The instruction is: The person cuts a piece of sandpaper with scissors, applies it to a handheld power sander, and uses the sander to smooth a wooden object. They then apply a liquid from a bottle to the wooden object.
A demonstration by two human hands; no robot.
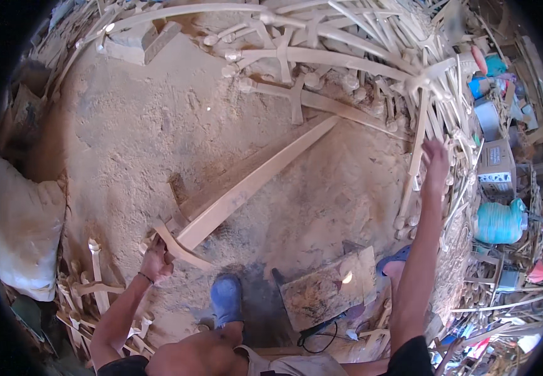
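Observation:
A large wooden sword [265, 177] with a long, broad blade and a curved crossguard slants across the dusty ground, its tip far and to the right. My left hand [157, 262] is closed round its grip, just behind the crossguard; the fingers partly hide the grip. On the far right my right hand [435, 161] is stretched out, fingers apart, over the edge of a pile of wooden swords [347, 61]. Close beside its fingers lies a narrow wooden piece [418, 135]. Whether the fingertips touch it I cannot tell.
Near my feet is a low board [325, 289] with a black cable [328, 341] beside it. A stuffed white sack [24, 229] stands at left. More wooden swords [99, 285] lie near left. At right are a carton [497, 164] and a turquoise roll [500, 222].

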